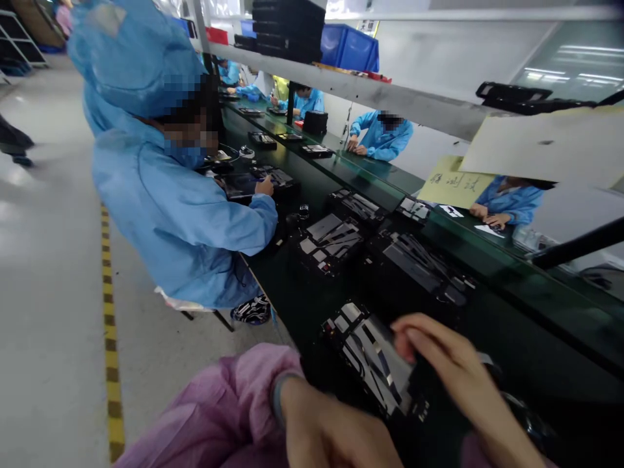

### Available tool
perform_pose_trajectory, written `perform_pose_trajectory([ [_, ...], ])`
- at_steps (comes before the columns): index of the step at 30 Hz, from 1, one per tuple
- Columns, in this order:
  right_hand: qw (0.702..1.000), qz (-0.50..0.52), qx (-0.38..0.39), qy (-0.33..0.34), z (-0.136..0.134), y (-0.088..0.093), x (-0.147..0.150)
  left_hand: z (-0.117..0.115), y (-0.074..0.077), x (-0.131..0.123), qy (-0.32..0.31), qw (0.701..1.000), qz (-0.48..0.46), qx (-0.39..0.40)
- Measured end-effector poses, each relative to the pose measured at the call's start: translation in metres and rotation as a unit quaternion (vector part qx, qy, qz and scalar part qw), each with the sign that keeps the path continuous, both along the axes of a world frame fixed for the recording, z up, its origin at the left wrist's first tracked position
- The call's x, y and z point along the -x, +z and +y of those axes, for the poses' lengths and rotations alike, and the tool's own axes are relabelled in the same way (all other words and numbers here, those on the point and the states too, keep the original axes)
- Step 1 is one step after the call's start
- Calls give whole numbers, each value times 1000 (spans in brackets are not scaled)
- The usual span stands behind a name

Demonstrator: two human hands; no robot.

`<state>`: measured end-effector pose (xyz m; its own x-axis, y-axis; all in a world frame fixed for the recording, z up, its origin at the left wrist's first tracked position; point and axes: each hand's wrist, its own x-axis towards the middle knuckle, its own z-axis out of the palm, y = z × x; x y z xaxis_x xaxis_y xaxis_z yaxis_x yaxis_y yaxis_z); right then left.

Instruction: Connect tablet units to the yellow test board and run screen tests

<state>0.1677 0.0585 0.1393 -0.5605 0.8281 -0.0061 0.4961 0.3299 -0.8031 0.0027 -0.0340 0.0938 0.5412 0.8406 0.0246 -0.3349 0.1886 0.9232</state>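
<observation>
My left hand [336,426], in a pink sleeve, reaches in at the bottom middle; its fingers run below the frame edge, so their grip does not show. Over the near bench, my right hand [446,357] has its thumb and fingers pinched together, and whatever may be between them is too small or hidden to tell. Just left of those fingertips lies a flat black tray-like piece with silver panels and curved strips [373,357]. Whether the right fingertips touch it, I cannot tell.
Several similar black pieces with silver parts [331,240] lie further along the dark green bench [287,305]. A co-worker in blue [180,188] sits at the left, a hand on another piece. Above the bench runs a shelf [419,107] with a blue bin [348,49].
</observation>
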Motion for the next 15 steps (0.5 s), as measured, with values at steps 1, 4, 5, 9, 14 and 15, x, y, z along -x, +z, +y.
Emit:
perform_pose_trajectory([
  [1, 998, 2, 48, 31, 11, -11, 18, -1, 1, 25, -59, 995, 12, -79],
  [4, 985, 17, 171, 22, 43, -52, 63, 16, -18, 96, 296, 935, 105, -165],
  [5, 979, 26, 201, -7, 52, -67, 75, 30, -30, 115, 430, 874, 155, -166],
  [9, 971, 21, 209, -114, 78, -114, 109, 101, -85, 163, 605, 729, 254, -192],
  [14, 990, -51, 103, -80, 83, -125, 131, 157, -116, 180, 651, 707, 238, -138],
  [15, 991, -61, 87, -76, 82, -124, 134, 162, -117, 180, 648, 713, 234, -134],
])
